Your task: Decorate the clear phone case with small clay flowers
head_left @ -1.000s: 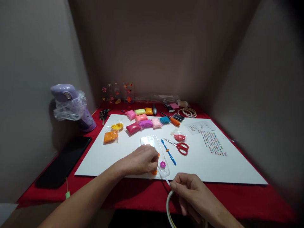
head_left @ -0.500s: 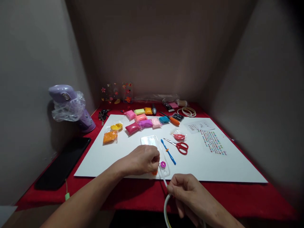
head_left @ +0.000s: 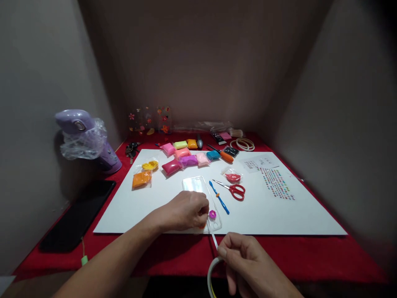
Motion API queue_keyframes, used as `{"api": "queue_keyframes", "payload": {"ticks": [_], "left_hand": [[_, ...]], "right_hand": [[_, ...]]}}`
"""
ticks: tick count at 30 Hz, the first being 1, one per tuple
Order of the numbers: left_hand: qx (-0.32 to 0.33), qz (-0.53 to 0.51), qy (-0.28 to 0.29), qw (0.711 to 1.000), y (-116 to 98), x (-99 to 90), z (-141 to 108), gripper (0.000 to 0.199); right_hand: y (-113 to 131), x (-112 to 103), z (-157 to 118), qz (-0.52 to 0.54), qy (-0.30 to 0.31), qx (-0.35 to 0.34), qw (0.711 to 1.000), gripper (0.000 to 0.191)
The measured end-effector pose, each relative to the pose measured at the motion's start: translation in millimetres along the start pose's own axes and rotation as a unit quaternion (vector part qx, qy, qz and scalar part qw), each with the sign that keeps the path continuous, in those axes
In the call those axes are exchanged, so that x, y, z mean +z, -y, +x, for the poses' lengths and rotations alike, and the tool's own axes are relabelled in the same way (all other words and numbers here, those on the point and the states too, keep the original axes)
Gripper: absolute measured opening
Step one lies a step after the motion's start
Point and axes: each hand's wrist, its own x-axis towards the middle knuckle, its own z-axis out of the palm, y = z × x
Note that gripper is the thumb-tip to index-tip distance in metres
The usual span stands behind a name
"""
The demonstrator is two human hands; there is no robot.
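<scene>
My left hand [head_left: 190,209] is closed, its fingertips pinching the end of a narrow white strip above a clear phone case [head_left: 194,183]. The strip [head_left: 214,240] runs down to my right hand [head_left: 243,258], whose thumb and fingers close on a roll of tape [head_left: 211,275] in front of the board's edge. A purple flower-shaped piece [head_left: 212,214] sits on the case, just right of my left fingertips. An orange piece [head_left: 202,226] shows partly under that hand. To the right of the case lie a blue modelling tool [head_left: 219,197] and red-handled scissors [head_left: 237,192].
A white board [head_left: 279,219] covers much of the red cloth. Several packets of coloured clay [head_left: 189,160] lie across its back. A sticker sheet [head_left: 276,183] is at right. A black phone [head_left: 79,215] and a purple device [head_left: 107,153] stand at left.
The view has shifted slightly. My right hand and the tape roll have moved a little toward me and left. My left hand stays over the case.
</scene>
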Motion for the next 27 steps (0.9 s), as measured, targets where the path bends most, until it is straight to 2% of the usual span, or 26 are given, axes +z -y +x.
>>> {"api": "queue_keyframes", "payload": {"ticks": [11,22,27], "left_hand": [[-0.005,0.000,0.009,1.000,-0.8,1.5,0.8,0.007],[-0.053,-0.051,0.046,0.996,-1.2,-3.3,4.0,0.007],[-0.054,-0.023,0.033,0.998,-5.7,-4.2,3.0,0.008]], "right_hand": [[-3.7,2.3,0.5,-0.015,0.011,-0.019,1.000,0.025],[-0.5,4.3,-0.8,-0.009,0.016,-0.019,1.000,0.023],[1.7,4.3,-1.5,-0.020,0.008,-0.007,1.000,0.024]]}}
